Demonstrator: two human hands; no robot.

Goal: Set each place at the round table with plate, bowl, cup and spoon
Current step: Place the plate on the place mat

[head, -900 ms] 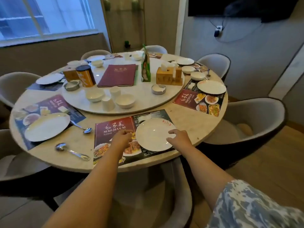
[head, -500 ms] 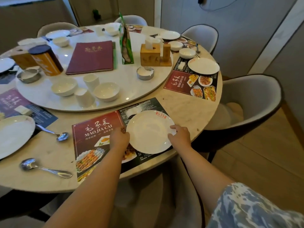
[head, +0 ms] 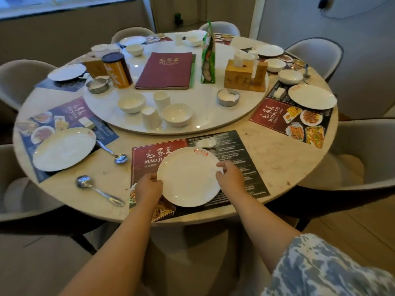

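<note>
— What lies on your left side of the worktop?

— Furthest left, a plate sits on a blue placemat, with one spoon just beside its right rim. A second spoon lies nearer me on bare marble, between that place and mine. I judge it is waiting to be laid at my setting.

— And your own hands?

— My left hand grips the near-left rim of the white plate, fingers curled at the edge. My right hand pinches the right rim, thumb on top. Both grips are closed on the one plate (a hand on each side keeps it level and lets me turn it). I hold it this way, I think, to centre it on the red placemat and bring its logo to the far side.

— How does that plate look?

— Round, plain, glossy white, with a small red mark at the far rim. It lies flat on the mat at the near edge; whether it is fully resting I cannot tell.

— What is still missing here?

— Bowl, cup and spoon. Two bowls and two cups stand on the turntable, just beyond my mat.

— And to the right?

— Another plate on its own red mat, with a bowl behind it.
</note>
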